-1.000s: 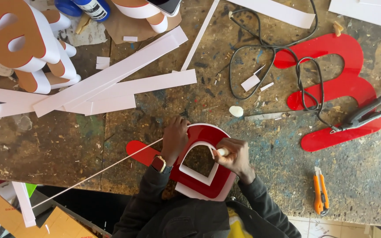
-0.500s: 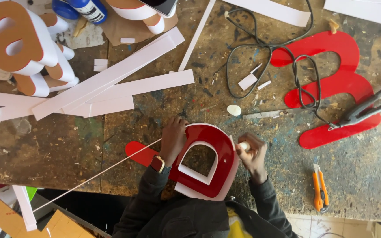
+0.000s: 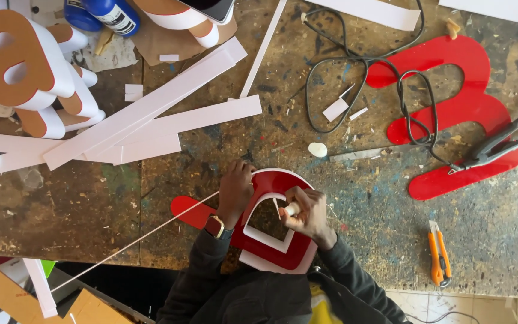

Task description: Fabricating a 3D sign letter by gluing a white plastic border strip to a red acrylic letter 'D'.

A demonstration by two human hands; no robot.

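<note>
Working on a scarred workbench: red letter panel lies at its near edge, white edging strip lining the inner cut-out. Left hand presses flat, fingers spread, on the panel's rim; right hand pinches a small white piece against the strip. Likely fixing the edging; next calls for steady pressure along the curve. What the piece is cannot be made out.

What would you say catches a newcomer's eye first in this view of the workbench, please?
Most striking is the red letter piece with a white rim at the bench's near edge, steadied by the left hand while the right hand presses a small white object against its inner rim. Next comes the large flat red letter at upper right, with a black cable looped over it. At far left stands a brown-faced letter with white sides.
</note>
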